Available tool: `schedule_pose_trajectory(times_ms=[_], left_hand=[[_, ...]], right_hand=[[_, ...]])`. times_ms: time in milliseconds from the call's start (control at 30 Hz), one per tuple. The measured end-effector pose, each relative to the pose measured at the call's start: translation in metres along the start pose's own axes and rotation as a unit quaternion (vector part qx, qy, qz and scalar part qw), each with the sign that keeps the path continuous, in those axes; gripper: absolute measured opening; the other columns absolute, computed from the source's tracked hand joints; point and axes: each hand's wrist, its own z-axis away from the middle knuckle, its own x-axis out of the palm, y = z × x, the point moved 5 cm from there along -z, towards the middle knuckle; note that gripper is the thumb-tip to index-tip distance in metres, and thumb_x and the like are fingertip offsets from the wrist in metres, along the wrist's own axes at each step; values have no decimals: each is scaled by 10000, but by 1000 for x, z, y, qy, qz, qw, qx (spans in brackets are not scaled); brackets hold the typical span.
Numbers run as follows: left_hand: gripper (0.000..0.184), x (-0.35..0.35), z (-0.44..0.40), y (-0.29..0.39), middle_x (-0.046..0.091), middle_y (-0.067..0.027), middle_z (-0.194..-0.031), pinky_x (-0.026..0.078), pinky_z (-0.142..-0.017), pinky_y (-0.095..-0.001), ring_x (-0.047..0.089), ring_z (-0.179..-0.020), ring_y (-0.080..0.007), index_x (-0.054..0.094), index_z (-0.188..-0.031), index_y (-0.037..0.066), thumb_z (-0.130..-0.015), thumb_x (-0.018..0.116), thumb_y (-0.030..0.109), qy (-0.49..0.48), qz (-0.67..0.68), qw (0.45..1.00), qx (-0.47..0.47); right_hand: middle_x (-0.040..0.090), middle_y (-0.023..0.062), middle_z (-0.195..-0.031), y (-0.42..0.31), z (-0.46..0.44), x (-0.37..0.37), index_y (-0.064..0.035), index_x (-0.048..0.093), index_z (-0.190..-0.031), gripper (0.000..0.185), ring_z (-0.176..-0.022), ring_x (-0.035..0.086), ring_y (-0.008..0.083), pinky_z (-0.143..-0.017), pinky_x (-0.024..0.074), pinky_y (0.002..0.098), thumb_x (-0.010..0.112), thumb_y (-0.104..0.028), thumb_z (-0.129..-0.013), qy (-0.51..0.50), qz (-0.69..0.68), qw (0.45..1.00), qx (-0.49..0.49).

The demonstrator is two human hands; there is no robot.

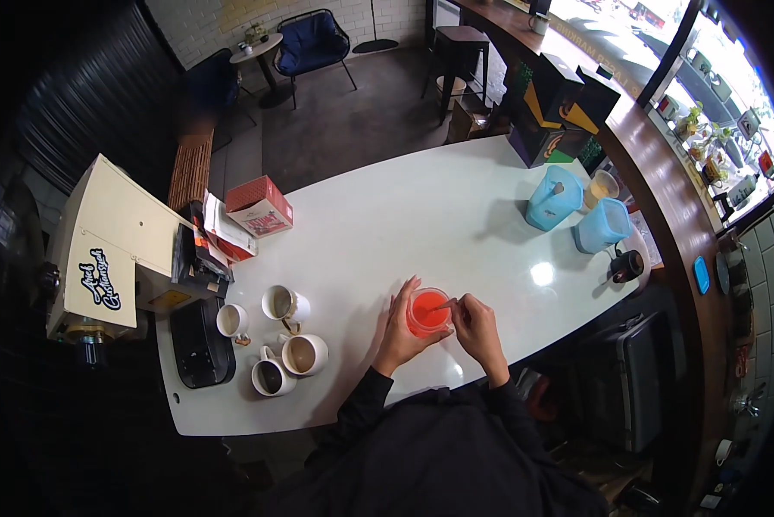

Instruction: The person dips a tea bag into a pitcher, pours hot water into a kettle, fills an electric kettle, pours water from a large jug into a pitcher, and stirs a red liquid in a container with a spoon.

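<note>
My left hand (398, 332) is wrapped around the side of a clear cup of red liquid (427, 319), which is on the white counter in front of me. Its fingers curve along the cup's left side and below it. My right hand (476, 326) pinches a thin spoon-like utensil (444, 306) at the cup's right rim. The utensil's far end dips into the red liquid, so its shape is hidden.
Several used white mugs (304, 354) stand on the counter (387, 224) to the left, near a black tray (202, 342) and a cream-coloured machine (120, 250). A red box (260, 207) sits behind them. Blue pitchers (554, 198) and dark boxes (552, 112) are at right.
</note>
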Motion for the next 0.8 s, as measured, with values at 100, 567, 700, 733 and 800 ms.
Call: schedule_pose_trajectory(times_ms=[100,567,700,733,800], left_hand=[[1057,-2,-2,4,488,-213,-1374,389,-1048,-457,513,-1250,-334,312,-1445,23,-650,880,426,4,-21,1000,15],[948,4,3,-10,504,-129,-1385,242,-1105,-564,380,-1353,-360,358,-1426,67,-704,827,462,-18,-18,999,-19],[946,3,4,-12,459,-127,-1428,214,-1120,-564,339,-1382,-368,346,-1436,74,-718,808,480,-22,-86,996,-4],[945,3,4,-13,447,-122,-1439,212,-1122,-564,327,-1389,-370,344,-1439,78,-720,806,481,-21,-95,995,2],[937,3,4,-14,452,-115,-1437,213,-1121,-565,327,-1389,-372,352,-1436,81,-719,806,479,-22,-103,994,5]], right_hand=[[551,186,-655,3,-3,4,19,491,-751,248,-551,539,339,-523,421,388,620,-124,-906,5,12,1000,-1],[570,145,-647,2,-2,5,26,547,-749,203,-548,565,270,-530,446,346,644,-106,-869,35,50,998,-26],[591,131,-692,-4,-2,7,1,594,-784,146,-598,603,286,-556,477,368,641,-113,-861,27,85,995,-36],[591,126,-708,-7,-1,7,-9,611,-798,123,-607,605,285,-558,478,375,641,-112,-859,29,89,995,-44],[590,122,-721,-15,0,7,-20,624,-808,101,-613,606,285,-560,480,375,642,-107,-855,37,102,993,-52]])
